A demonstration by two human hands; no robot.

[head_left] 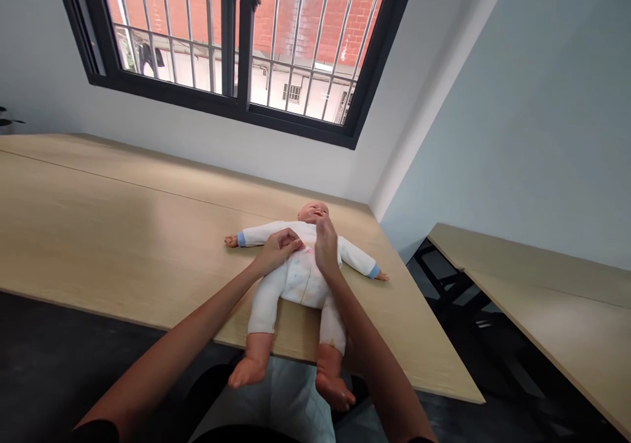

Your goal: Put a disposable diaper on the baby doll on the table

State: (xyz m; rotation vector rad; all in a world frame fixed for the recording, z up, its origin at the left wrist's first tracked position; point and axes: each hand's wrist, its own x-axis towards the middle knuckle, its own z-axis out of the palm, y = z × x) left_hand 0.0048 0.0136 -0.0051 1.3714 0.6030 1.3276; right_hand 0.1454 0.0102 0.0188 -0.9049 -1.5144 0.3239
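A baby doll (298, 290) in a white one-piece suit with blue cuffs lies on its back on the wooden table (113, 233). Its head points to the window, its arms are spread, and its bare feet hang past the near edge. Over the doll's chest, my left hand (280, 250) has bent fingers drawn toward the thumb; what lies between them is too small to make out. My right hand (326, 247) is held edge-on at the other side of the chest, fingers extended toward the doll's chin. It hides part of the suit and one shoulder.
Behind the table is a white wall with a dark-framed, barred window (236, 101). To the right, past a gap, stands a second wooden table (542, 298) with dark legs. My own legs (290, 397) are under the near edge.
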